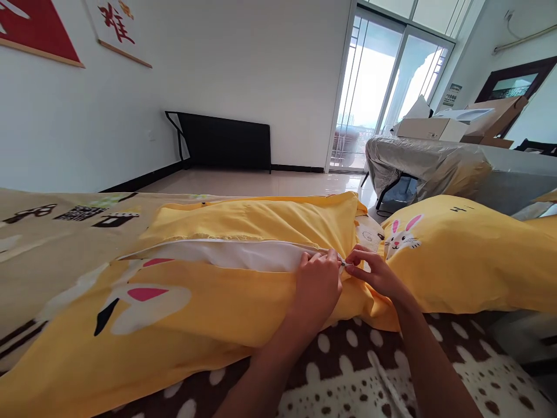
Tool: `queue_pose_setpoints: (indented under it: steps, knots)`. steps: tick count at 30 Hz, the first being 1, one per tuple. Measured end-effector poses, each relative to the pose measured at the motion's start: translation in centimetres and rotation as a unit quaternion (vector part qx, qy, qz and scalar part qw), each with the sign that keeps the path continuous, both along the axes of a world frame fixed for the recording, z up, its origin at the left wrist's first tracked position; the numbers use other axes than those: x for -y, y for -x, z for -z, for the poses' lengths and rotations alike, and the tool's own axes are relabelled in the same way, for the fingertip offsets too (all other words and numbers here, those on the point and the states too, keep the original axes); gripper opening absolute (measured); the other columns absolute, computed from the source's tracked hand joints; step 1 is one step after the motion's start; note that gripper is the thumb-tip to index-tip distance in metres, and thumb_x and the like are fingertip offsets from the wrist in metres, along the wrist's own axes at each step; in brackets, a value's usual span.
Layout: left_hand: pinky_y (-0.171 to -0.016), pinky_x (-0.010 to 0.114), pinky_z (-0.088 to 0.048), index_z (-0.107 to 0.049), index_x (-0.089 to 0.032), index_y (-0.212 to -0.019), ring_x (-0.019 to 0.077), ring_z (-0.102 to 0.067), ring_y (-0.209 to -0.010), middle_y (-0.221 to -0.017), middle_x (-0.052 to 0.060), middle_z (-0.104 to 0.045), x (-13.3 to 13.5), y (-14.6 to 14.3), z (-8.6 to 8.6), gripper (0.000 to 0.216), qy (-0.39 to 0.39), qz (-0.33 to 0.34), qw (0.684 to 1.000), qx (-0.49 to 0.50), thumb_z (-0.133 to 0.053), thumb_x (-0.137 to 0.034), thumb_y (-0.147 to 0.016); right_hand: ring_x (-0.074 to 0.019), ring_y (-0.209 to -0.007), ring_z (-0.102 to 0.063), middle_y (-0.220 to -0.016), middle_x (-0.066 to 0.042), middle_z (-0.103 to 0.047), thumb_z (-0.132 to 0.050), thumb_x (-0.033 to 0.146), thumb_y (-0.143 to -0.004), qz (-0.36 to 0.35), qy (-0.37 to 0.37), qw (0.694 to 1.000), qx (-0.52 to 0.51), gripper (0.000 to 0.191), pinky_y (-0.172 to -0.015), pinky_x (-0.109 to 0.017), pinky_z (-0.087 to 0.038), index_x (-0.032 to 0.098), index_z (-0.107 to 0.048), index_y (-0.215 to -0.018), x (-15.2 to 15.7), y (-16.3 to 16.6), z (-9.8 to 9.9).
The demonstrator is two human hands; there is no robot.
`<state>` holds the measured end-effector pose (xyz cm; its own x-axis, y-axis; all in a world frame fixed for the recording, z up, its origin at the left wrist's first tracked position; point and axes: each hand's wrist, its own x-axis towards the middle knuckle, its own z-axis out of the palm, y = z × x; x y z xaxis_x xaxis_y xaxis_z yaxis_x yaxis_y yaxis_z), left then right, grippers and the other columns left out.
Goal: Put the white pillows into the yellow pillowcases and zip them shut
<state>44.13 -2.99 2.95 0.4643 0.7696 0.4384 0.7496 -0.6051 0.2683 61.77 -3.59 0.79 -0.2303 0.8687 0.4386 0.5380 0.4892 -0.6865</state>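
A yellow pillowcase (243, 296) with a printed rabbit lies across the bed in front of me. Its long side gapes, and a white inner pillow (226, 253) shows through the opening. At the right end of that opening, my left hand (319, 284) is closed on the pillowcase edge, knuckles up. Close beside it, my right hand (372, 273) pinches a small zipper pull (343, 263) between thumb and forefinger. The fingertips of both hands nearly touch there. The yellow fabric bunches below my right hand.
Another yellow pillow (456, 261) with a rabbit face lies at right. Beneath are a brown dotted blanket (348, 371) and a beige patterned bedspread (78, 244). Beyond stand a black folded panel (226, 142), a plastic-covered sofa (418, 157) and cardboard boxes (430, 129).
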Motion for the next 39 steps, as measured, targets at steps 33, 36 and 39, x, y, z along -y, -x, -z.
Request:
queue_pose_setpoints:
  steps: [33, 36, 39]
  knots:
    - [-0.078, 0.032, -0.037, -0.058, -0.017, -0.079, 0.0175, -0.057, -0.078, -0.081, 0.004, -0.065, -1.0, 2.6, -1.6, 0.021, 0.000, 0.028, 0.999, 0.015, -0.041, -0.010, -0.088, -0.0202, -0.083, -0.054, -0.088, -0.005, -0.056, -0.056, 0.032, -0.084, 0.165, -0.136, 0.973, 0.086, 0.018, -0.077, -0.035, -0.043, 0.020, -0.057, -0.098, 0.1, 1.4, 0.1]
    - [-0.078, 0.032, -0.038, -0.058, -0.017, -0.080, 0.0175, -0.057, -0.077, -0.081, 0.004, -0.064, -0.9, 2.5, -1.4, 0.021, -0.015, 0.032, 0.999, 0.017, -0.040, -0.010, -0.088, -0.0240, -0.100, -0.053, -0.106, -0.009, -0.059, -0.056, 0.028, -0.085, 0.172, -0.204, 0.957, 0.112, 0.030, -0.088, -0.040, -0.040, 0.022, -0.054, -0.115, 0.3, 3.1, 0.0]
    - [-0.078, 0.032, -0.038, -0.058, -0.017, -0.081, 0.0182, -0.057, -0.079, -0.083, 0.005, -0.064, -0.8, 2.4, -1.3, 0.021, -0.026, 0.034, 0.999, 0.007, -0.039, -0.011, -0.089, -0.0219, -0.095, -0.056, -0.101, -0.006, -0.064, -0.050, 0.021, -0.089, 0.143, -0.226, 0.954, 0.138, 0.017, -0.086, -0.038, -0.039, 0.023, -0.060, -0.103, 0.2, 4.7, 0.5]
